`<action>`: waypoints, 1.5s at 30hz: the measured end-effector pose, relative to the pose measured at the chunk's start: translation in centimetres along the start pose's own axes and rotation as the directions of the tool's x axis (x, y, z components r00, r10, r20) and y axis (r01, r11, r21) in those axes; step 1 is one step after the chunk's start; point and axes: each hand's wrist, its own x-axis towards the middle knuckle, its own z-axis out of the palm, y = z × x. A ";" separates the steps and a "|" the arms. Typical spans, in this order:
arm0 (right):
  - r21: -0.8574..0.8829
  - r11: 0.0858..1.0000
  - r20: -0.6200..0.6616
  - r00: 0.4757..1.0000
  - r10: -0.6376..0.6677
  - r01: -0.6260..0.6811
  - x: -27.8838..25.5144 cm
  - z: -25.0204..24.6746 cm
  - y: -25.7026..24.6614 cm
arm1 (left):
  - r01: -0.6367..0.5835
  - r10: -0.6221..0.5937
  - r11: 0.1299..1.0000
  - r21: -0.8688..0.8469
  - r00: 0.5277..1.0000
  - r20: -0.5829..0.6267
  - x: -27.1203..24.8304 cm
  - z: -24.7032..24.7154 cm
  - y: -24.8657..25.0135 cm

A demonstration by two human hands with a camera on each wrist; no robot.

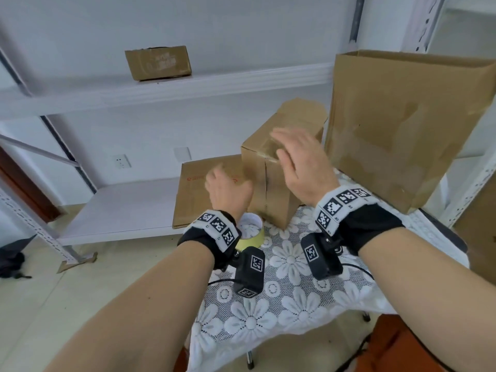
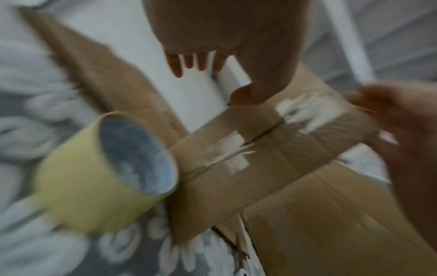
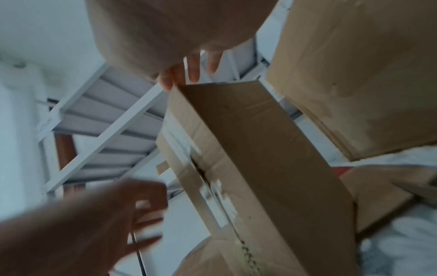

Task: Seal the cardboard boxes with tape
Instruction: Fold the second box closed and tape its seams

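Note:
A small brown cardboard box (image 1: pixel 271 183) stands upright on the lace-covered table (image 1: pixel 290 291), with torn white tape remnants along its front seam (image 2: pixel 234 149). My right hand (image 1: pixel 292 154) is spread open over the box's top near corner, its fingertips (image 3: pixel 194 72) by the upper edge; whether they touch it is unclear. To the left of the box my left hand (image 1: pixel 230 181) is raised with relaxed fingers, holding nothing. A yellow tape roll (image 1: pixel 251 233) lies on the table under my left wrist, right beside the box (image 2: pixel 94 177).
A large open cardboard box (image 1: pixel 402 124) stands at the right, close behind the small one. A flat cardboard sheet (image 1: pixel 198 194) rests on the white lower shelf (image 1: pixel 120 210). Another box (image 1: pixel 158 63) sits on the upper shelf. Metal rack posts stand on both sides.

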 end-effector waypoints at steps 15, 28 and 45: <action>-0.223 0.972 0.265 0.956 0.129 -0.069 0.7 0.3 1.7 | -0.482 0.486 0.872 0.087 0.873 -0.032 1.7 0.4 2.9; 0.516 0.370 0.262 0.553 0.791 -0.772 0.9 -2.5 2.6 | -0.416 0.432 0.898 -0.142 0.894 0.115 -0.8 1.0 5.6; 0.291 0.443 0.160 0.500 0.851 -0.848 0.6 -5.6 3.7 | -0.385 0.442 0.866 -0.319 0.888 0.127 -1.4 3.2 7.4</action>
